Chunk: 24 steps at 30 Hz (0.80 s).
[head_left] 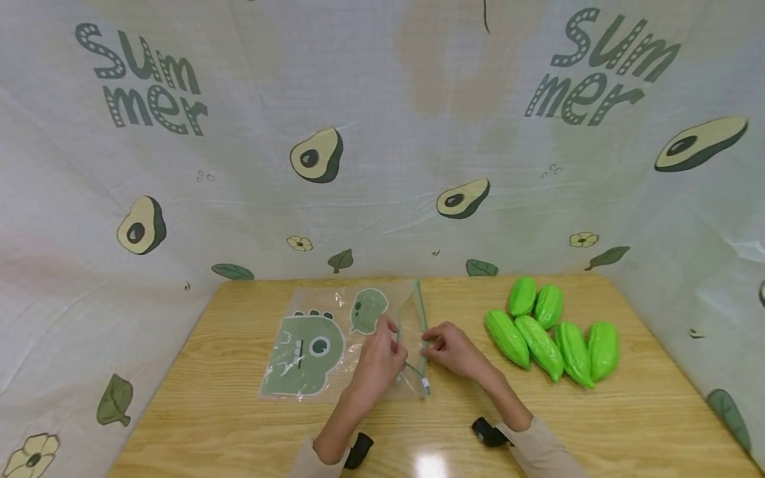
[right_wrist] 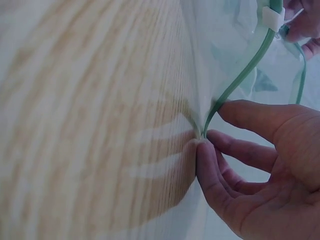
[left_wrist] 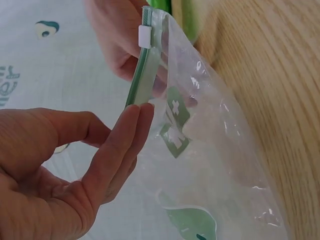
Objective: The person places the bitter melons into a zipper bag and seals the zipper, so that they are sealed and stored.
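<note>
Left of the bitter gourds (head_left: 539, 346) lies the clear slider bag (head_left: 345, 362) — left hand (head_left: 380, 358) and right hand (head_left: 457, 348) each closed, pinching one lip; best to part both lips evenly — without straining the white slider (head_left: 425, 383)

We see a clear bag (head_left: 345, 346) of thin, glossy plastic, its film crinkled and streaked with highlights. Along its right edge we find a smooth green plastic strip (head_left: 422, 312) and a white slider (right_wrist: 273, 19) of hard-looking plastic. The tabletop (head_left: 227, 358) shows wood grain under a smooth sheen, with glare at the near side. At right, we notice ridged, shiny green gourds (head_left: 540, 346); at the far side, matt, creased cloth (head_left: 388, 99)
</note>
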Available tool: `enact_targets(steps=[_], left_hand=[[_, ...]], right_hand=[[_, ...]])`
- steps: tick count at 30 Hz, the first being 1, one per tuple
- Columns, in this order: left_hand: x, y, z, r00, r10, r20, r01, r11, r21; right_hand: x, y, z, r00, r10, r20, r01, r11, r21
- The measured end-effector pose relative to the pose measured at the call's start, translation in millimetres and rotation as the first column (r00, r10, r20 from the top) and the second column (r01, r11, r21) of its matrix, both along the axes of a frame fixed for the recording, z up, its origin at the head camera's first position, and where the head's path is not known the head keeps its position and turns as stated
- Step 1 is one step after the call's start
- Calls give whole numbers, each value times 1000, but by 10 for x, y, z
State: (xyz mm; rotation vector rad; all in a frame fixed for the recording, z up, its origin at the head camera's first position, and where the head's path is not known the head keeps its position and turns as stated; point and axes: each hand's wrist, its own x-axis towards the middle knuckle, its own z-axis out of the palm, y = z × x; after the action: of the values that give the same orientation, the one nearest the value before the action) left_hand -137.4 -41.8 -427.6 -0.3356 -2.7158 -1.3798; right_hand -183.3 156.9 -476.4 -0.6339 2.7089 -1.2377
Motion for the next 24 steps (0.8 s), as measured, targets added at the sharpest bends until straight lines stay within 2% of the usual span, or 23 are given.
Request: enact_targets(steps=[4,6,14,24], left_hand=[[24,-12,-15,998,-7,-64,5,1000,-27],[35,-18,-18,997,-7,-74,5,999,-31],[51,-26,-44,1000,24,7,-24,999,37],[41,-5,-113,993,116,-28,-111,986,127]], right_hand=[[8,-5,9,1000,-7,1,7,1000,-3],[11,-6,14,1000,-3,-2,3,1000,-5],[20,-11,13,1000,2,-24,-2,1000,2],[10,4,20,999,10,-49,-10,1000,-3]])
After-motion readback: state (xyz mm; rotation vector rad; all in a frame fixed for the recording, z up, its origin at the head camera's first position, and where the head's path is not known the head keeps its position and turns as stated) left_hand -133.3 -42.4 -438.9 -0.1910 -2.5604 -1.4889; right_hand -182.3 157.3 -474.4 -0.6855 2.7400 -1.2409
